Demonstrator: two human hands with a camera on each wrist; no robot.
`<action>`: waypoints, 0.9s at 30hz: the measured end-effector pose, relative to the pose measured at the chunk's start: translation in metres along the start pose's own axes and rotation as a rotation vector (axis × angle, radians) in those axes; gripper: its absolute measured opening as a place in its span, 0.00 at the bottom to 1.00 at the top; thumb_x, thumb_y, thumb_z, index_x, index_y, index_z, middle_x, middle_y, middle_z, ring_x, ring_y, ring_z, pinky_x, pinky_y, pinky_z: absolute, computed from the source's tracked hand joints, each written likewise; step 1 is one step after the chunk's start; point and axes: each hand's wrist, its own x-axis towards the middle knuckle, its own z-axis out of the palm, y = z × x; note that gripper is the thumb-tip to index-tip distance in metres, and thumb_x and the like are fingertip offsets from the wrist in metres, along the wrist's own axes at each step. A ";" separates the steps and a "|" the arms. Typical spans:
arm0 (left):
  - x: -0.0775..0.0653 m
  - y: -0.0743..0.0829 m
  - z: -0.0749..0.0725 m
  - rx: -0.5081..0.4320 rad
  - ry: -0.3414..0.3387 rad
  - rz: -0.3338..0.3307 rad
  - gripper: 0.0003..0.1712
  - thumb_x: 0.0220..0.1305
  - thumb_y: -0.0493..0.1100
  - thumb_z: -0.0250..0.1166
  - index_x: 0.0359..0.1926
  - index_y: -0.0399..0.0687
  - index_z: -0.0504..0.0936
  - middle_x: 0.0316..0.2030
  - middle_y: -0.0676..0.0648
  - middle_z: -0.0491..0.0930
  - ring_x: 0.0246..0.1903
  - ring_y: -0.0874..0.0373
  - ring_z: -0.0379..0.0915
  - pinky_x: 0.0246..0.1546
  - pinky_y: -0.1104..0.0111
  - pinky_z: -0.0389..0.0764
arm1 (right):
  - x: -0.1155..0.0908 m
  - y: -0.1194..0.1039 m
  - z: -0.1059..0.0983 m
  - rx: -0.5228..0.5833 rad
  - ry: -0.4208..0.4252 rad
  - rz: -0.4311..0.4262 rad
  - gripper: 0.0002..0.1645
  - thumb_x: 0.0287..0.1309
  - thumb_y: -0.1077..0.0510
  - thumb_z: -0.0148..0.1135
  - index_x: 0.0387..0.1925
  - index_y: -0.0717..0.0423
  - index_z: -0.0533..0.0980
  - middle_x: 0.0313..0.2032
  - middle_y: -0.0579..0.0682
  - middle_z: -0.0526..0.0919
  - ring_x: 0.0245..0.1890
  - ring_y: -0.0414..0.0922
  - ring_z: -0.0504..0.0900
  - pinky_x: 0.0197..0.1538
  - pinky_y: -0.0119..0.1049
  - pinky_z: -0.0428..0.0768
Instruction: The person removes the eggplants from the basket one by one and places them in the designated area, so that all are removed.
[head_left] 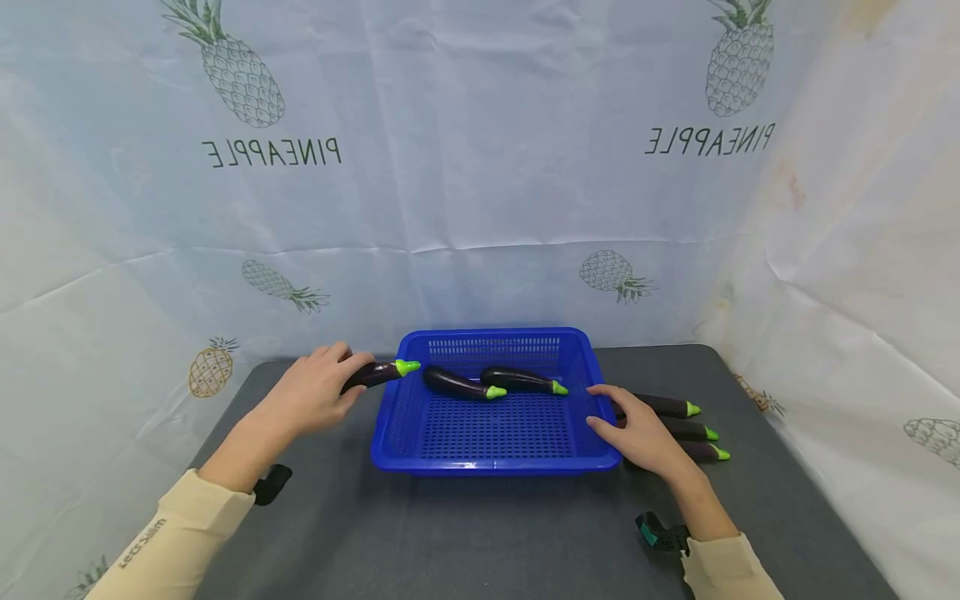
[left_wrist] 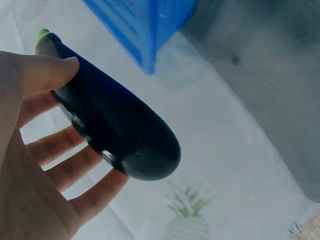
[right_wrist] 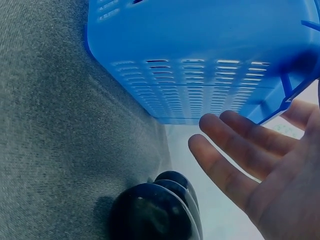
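My left hand [head_left: 318, 390] grips a dark purple eggplant [head_left: 375, 375] beside the left rim of a blue plastic basket [head_left: 495, 465]. Its bright green stem end points right, over that rim. In the left wrist view, the thumb lies across the eggplant [left_wrist: 115, 110] and the fingers support it from the other side. Two more eggplants, one on the left [head_left: 457, 385] and one on the right [head_left: 521, 380], lie inside the basket. My right hand [head_left: 641, 429] rests at the basket's right rim, its fingers loosely extended along the outer wall [right_wrist: 195, 45] in the right wrist view.
Three eggplants [head_left: 686, 429] lie side by side on the dark grey table [head_left: 495, 542], right of the basket and partly behind my right hand. A white curtain [head_left: 480, 167] printed with pineapples hangs behind the table and along both sides.
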 end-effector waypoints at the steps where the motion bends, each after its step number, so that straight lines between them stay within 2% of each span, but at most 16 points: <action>1: -0.001 -0.002 0.001 0.005 -0.003 -0.005 0.22 0.67 0.42 0.69 0.61 0.48 0.78 0.41 0.45 0.74 0.35 0.50 0.71 0.32 0.54 0.76 | 0.000 0.000 0.000 0.002 0.001 0.004 0.31 0.69 0.48 0.64 0.68 0.55 0.70 0.66 0.62 0.72 0.57 0.58 0.78 0.54 0.57 0.79; 11: -0.007 -0.027 0.021 0.030 -0.015 -0.078 0.25 0.68 0.43 0.68 0.64 0.44 0.76 0.42 0.41 0.74 0.36 0.47 0.71 0.33 0.52 0.76 | 0.001 0.000 0.003 0.038 0.004 0.033 0.31 0.69 0.49 0.64 0.68 0.55 0.70 0.68 0.63 0.71 0.58 0.60 0.78 0.53 0.58 0.80; 18: -0.010 -0.040 0.041 0.021 -0.052 -0.156 0.25 0.70 0.44 0.66 0.65 0.43 0.76 0.49 0.36 0.75 0.43 0.40 0.73 0.37 0.45 0.77 | 0.001 0.000 0.004 0.043 0.008 0.034 0.30 0.69 0.50 0.64 0.68 0.55 0.70 0.67 0.64 0.72 0.55 0.58 0.80 0.52 0.56 0.82; 27: -0.012 -0.057 0.067 0.014 -0.080 -0.222 0.24 0.69 0.43 0.67 0.63 0.42 0.76 0.49 0.34 0.74 0.42 0.38 0.73 0.37 0.44 0.77 | 0.001 -0.001 0.005 0.039 0.013 0.036 0.29 0.69 0.52 0.64 0.67 0.56 0.71 0.65 0.64 0.73 0.51 0.56 0.81 0.49 0.53 0.83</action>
